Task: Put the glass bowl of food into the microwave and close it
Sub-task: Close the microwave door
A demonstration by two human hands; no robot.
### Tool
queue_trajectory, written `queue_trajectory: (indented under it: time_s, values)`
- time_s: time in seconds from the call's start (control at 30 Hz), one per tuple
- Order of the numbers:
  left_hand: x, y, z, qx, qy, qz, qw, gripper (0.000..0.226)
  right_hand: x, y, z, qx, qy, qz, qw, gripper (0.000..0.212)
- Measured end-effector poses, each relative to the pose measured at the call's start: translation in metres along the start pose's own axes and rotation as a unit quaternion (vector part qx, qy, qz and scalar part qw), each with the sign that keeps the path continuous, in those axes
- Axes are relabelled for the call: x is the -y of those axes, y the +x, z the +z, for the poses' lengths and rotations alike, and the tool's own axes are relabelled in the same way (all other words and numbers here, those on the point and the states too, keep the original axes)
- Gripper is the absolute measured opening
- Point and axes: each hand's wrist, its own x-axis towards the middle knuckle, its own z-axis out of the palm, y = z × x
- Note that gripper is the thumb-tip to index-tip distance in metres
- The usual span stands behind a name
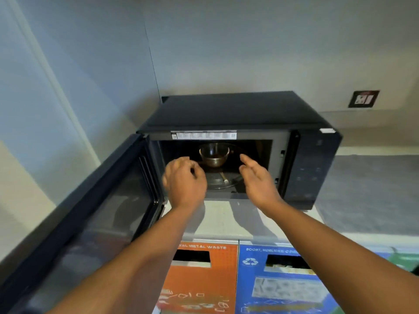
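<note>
Inside the black microwave [238, 114] on the bench [226, 220], a glass bowl [214, 154] of dark food sits toward the back of the cavity. Its door [86, 207] hangs wide open at left. Both hands are empty at the opening: the left hand [184, 177] loosely curled, the right hand [258, 177] spread, fingers extended.

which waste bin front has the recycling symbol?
The blue bin, right of the orange bin. The orange one reads "METAL WASTE" and shows no symbol.
</note>
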Motion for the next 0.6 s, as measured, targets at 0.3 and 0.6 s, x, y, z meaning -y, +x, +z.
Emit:
queue_trajectory:
  time_s: [0.3,0.6]
  values:
    - [-0.036,0.03,-0.11,0.094,0.325,0.021,0.941,0.066,0.06,-0.022,-0.089,0.001,-0.446,-0.164,0.88,0.062]
    - [-0.013,0.028,-0.147,0.201,0.383,-0.182,0.883,0.103,0.052,-0.004,-0.138,0.017,-0.58,-0.107,0.807,0.076]
